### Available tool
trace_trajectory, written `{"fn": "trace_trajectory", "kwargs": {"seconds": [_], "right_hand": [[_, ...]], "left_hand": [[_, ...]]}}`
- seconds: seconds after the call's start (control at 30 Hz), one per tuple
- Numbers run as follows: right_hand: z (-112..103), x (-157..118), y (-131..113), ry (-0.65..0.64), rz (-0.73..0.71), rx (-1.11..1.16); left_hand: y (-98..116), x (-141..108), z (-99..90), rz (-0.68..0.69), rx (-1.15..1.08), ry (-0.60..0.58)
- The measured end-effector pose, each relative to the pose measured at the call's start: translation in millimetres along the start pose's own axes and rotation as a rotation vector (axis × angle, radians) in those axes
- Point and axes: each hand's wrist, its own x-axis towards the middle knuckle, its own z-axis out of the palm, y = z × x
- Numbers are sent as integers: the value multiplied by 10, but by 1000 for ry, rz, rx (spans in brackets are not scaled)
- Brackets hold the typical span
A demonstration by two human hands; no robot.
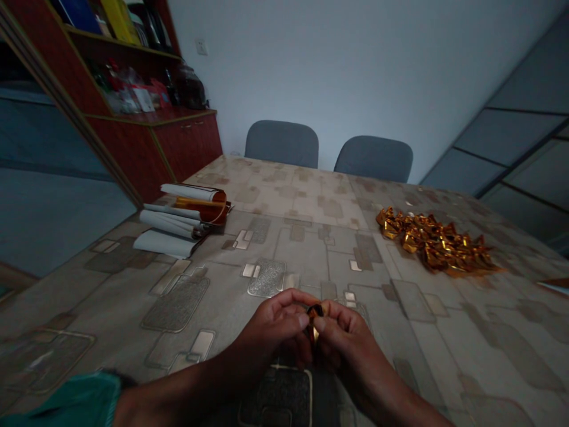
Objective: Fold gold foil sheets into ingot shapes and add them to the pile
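Observation:
Between my two hands is a small piece of folded gold foil paper, shiny and mostly hidden by the fingers. My left hand pinches its left side, thumb and forefinger closed on it. From the right, my right hand grips the same piece, thumb pressed on the near face. Both hands are just above the patterned tablecloth near the table's front. Off to the right lies a heap of folded gold foil pieces of a similar colour. At the left rests a stack of curled foil sheets with pale backs.
The table has a patterned cover. Two grey chairs stand behind it, against a pale wall. A reddish wooden cabinet with bottles and bags is at the back left. A flat foil piece lies at the right edge.

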Motion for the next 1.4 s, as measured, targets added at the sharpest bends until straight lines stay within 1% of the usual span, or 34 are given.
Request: {"fn": "trace_trajectory", "kwargs": {"seconds": [0.13, 0.33, 0.43, 0.53, 0.67, 0.77, 0.83, 0.9, 1.03, 1.17, 1.33, 1.4], "right_hand": [[9, 6, -7, -2, 0, 7], [37, 12, -14, 39, 14, 3], [40, 10, -18, 27, 8, 15], [39, 12, -34, 11, 7, -2], [26, 11, -63, 42, 31, -16], [-2, 1, -96, -11, 20, -2], [-23, -5, -124, -73, 10, 19], [-36, -10, -152, -106, 8, 27], [-41, -22, -197, -106, 25, 8], [-38, -33, -219, -121, 50, 1], [-28, -31, -202, -108, 80, -26], [-29, -30, -195, -102, 90, -9]], "left_hand": [[-19, -7, -19, 4, -22, -7], [-29, 3, -34, -7, 16, -25], [-28, 12, -43, -9, 8, -28], [-25, 16, -43, -9, -10, -37], [6, -8, -23, -27, -68, -42], [55, -40, -16, -56, -107, -42], [89, -55, -21, -62, -119, -60], [115, -63, -31, -61, -130, -87], [142, -54, -62, -55, -156, -122], [122, -14, -111, -89, -135, -169], [50, 33, -171, -109, -55, -127], [43, 33, -168, -129, -62, -121]]}}
